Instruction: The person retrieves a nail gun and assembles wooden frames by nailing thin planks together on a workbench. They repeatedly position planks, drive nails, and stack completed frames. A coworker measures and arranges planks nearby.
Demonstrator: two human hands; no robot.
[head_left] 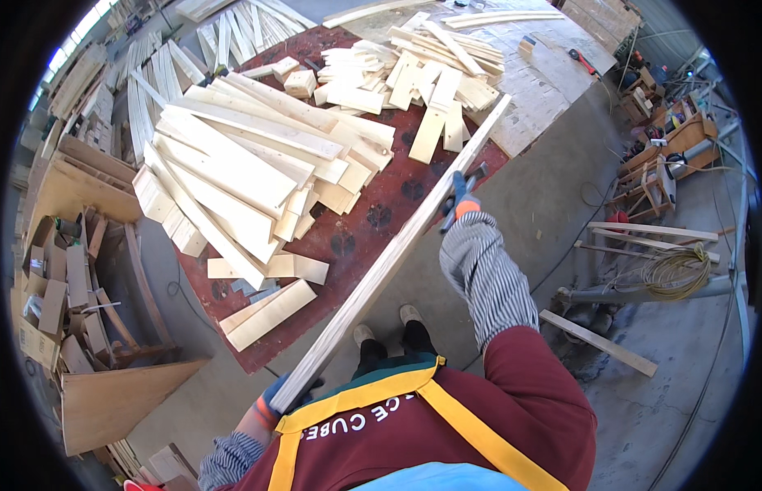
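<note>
A long, pale wooden board (397, 250) slants across the front of the red table, from low left to upper right. Its lower end is in my left hand (275, 394), gloved in blue with an orange cuff, the fingers wrapped round the edge. Farther up, my right hand (461, 200), in a similar glove, is closed beside the board's right edge. A dark tool with a metal head (477, 173), hammer-like in shape, sticks out of this hand; most of it is hidden. Whether the right hand also touches the board I cannot tell.
On the red table (342, 243) lie a fanned pile of planks (234, 164) and a heap of short wood pieces (430, 74). A red-and-black tool (584, 61) rests at the far right. Loose timber (598, 342) and a coiled hose (676, 272) lie on the right-hand floor.
</note>
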